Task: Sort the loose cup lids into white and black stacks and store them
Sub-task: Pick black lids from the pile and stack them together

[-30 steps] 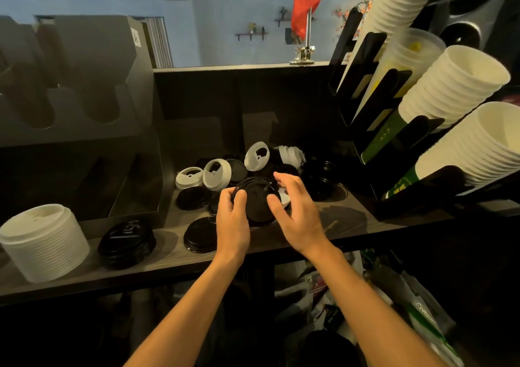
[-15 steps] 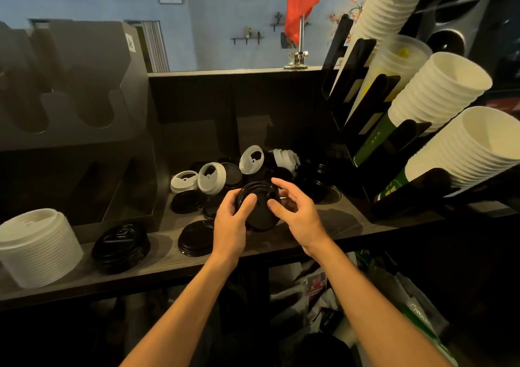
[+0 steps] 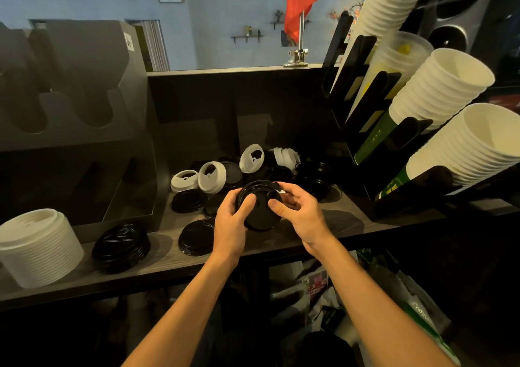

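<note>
Both hands hold a small stack of black lids [image 3: 260, 210] above the dark shelf [image 3: 346, 214]. My left hand [image 3: 230, 226] grips its left edge with the thumb on top. My right hand [image 3: 298, 214] pinches its right edge. Behind them lies a loose pile of lids: white lids [image 3: 212, 176] tilted up and black lids [image 3: 188, 200] lying flat. A lone black lid [image 3: 197, 237] lies near the shelf's front edge. At the left stand a tall white lid stack [image 3: 39, 247] and a low black lid stack [image 3: 121, 244].
A dark lid organiser [image 3: 70, 113] with cut-out slots rises at the left. Slanted sleeves of white paper cups [image 3: 439, 85] stick out at the right above the shelf. Bags and clutter [image 3: 318, 287] fill the space under the shelf.
Both hands lifted the black lids toward me, away from the pile. My right hand went from a flat reach over the lids to a pinch on their right edge.
</note>
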